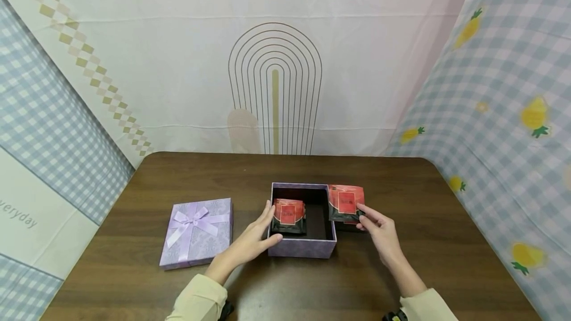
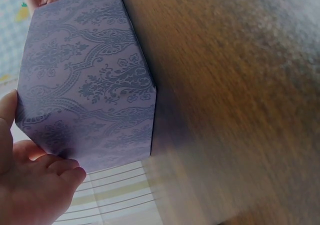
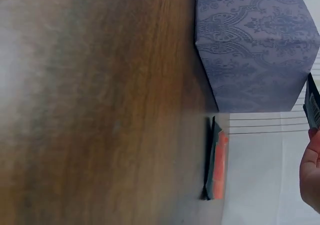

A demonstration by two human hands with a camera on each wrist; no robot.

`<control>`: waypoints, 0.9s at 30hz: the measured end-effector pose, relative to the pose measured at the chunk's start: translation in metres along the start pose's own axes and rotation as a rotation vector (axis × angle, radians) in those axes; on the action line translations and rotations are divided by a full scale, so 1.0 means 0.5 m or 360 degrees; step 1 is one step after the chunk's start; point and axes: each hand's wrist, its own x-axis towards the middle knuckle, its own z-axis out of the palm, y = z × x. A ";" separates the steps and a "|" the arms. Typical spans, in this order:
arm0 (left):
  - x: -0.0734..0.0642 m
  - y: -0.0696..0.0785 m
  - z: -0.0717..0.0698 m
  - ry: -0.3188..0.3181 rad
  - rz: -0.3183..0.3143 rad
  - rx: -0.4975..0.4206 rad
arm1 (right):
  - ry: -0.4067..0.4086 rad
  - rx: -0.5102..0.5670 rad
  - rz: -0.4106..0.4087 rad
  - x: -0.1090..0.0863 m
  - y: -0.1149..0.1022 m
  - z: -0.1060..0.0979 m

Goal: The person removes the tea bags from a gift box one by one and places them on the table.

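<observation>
A purple patterned box [image 1: 302,248], with its top off, stands on the table; its damask side [image 2: 90,60] fills much of the left wrist view. My left hand [image 1: 252,239] rests against its left side, fingers extended along the wall and thumb over the front rim. Inside, at the left, lies a red and black sachet [image 1: 288,216]. My right hand [image 1: 379,232] pinches another red and black sachet [image 1: 346,202] by its right edge, over the box's right rim. Below that one, a further sachet [image 3: 218,165] lies on the table beside the box.
The purple lid [image 1: 200,232] with a ribbon bow lies on the table left of the box. A brown wooden table [image 1: 379,281] carries everything. Behind it hangs a pale printed cloth [image 1: 357,63], with checked cloth at both sides.
</observation>
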 end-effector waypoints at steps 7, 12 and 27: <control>-0.003 -0.003 0.003 -0.0009 -0.0002 -0.0004 | 0.0041 0.0077 0.0062 -0.009 0.011 -0.026; -0.002 -0.001 0.004 -0.0013 -0.0004 -0.0010 | 0.0030 0.0012 0.0069 -0.008 0.014 -0.049; -0.001 -0.004 -0.002 -0.0019 -0.0016 -0.0020 | 0.0026 -0.0106 0.0050 0.011 0.025 -0.112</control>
